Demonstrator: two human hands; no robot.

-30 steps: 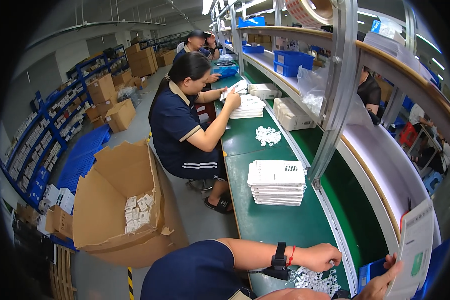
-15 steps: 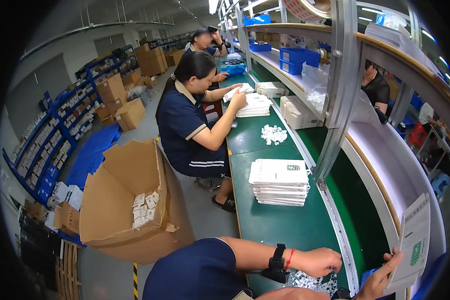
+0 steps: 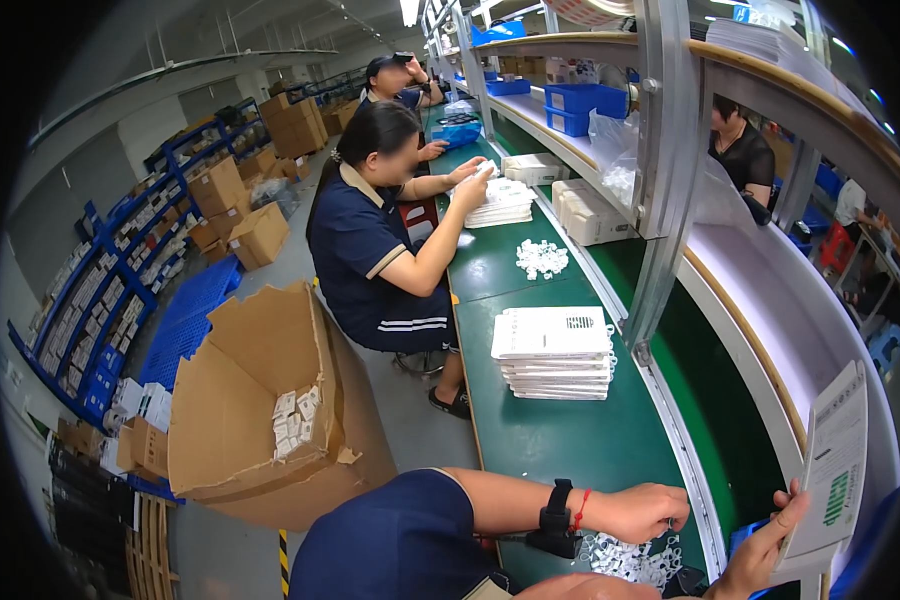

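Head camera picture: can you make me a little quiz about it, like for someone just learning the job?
1. True or false: the left hand is at a pile of small white parts.
2. What does the right hand hold? A: a printed white sheet. B: a blue bin. C: a brown box.
3. Fill in: the stack of white cards lies on the ___ table.

Key: 1 true; 2 A; 3 green.
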